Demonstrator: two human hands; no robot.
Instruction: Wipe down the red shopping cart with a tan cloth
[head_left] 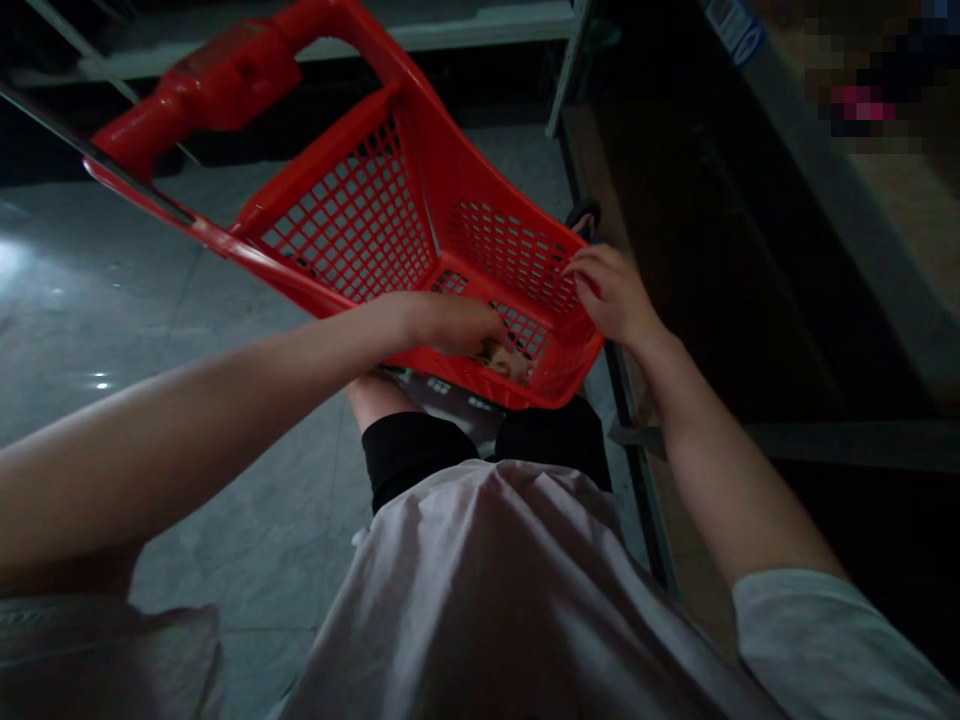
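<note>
A red plastic shopping basket cart (491,225) with lattice walls and a thick handle stands tilted across my view, close to my knees. My left hand (461,325) reaches down inside it, fingers bent and mostly hidden from above. Right at those fingertips, on the basket floor, lies a small tan, lumpy thing (514,362); its kind is too dim to tell. My right hand (611,295) is over the basket's far right rim, fingers loosely curled and the thumb apart, with nothing seen in it.
White metal shelving (495,22) runs along the back. A dark wheel (583,215) shows past the basket's right corner. To the right is a dark recess with a grey ledge (832,215) above it. Grey floor tiles (247,370) lie at the left.
</note>
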